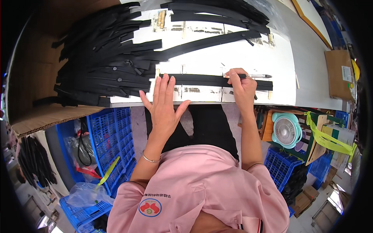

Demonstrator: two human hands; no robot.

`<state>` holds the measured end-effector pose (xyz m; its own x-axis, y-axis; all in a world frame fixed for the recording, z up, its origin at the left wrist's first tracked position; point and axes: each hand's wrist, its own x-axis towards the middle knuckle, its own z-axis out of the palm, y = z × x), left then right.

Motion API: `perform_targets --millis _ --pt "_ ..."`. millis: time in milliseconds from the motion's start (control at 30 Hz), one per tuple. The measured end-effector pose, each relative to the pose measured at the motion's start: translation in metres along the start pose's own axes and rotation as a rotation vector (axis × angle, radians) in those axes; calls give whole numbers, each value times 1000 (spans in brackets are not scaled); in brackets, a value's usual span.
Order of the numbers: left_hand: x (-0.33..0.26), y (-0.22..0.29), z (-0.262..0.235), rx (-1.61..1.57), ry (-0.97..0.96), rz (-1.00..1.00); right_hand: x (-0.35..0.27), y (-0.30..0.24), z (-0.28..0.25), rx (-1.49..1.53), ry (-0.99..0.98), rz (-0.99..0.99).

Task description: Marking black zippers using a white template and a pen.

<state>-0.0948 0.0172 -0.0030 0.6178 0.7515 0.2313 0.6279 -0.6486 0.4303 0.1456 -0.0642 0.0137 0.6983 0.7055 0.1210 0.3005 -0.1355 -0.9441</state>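
A black zipper strip (202, 80) lies straight across a white marked board (202, 96) in front of me. My left hand (163, 106) rests flat at the strip's left end, fingers stretched and thumb apart. Over the strip's right part, my right hand (243, 89) is closed on a clear-barrelled pen (259, 75), which sticks out to the right. Whether those fingertips also pinch the strip cannot be made out. To the left, many black zippers (97, 62) form a heap, and one loose zipper (210, 42) runs slantwise across the board.
A cardboard box (35, 73) stands open around the heap at the left. More black zippers (221, 13) lie along the board's far side. Below the table edge are blue crates (112, 136) and a turquoise fan (286, 130). Another carton (339, 73) sits at the right.
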Motion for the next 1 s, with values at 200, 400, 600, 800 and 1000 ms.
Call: perform_targets --millis 200,400,600,800,1000 --pt "0 6 -4 -25 -17 -18 0 4 0 -88 -46 -39" --pt "19 48 7 -276 45 181 1 3 1 -107 -33 -63" --pt "50 70 38 -426 140 186 2 8 4 -103 -7 -111" --pt "55 71 44 -372 207 178 -2 2 -6 -12 -97 -46" --pt "56 71 44 -375 209 173 -2 7 -5 -67 -147 -126"
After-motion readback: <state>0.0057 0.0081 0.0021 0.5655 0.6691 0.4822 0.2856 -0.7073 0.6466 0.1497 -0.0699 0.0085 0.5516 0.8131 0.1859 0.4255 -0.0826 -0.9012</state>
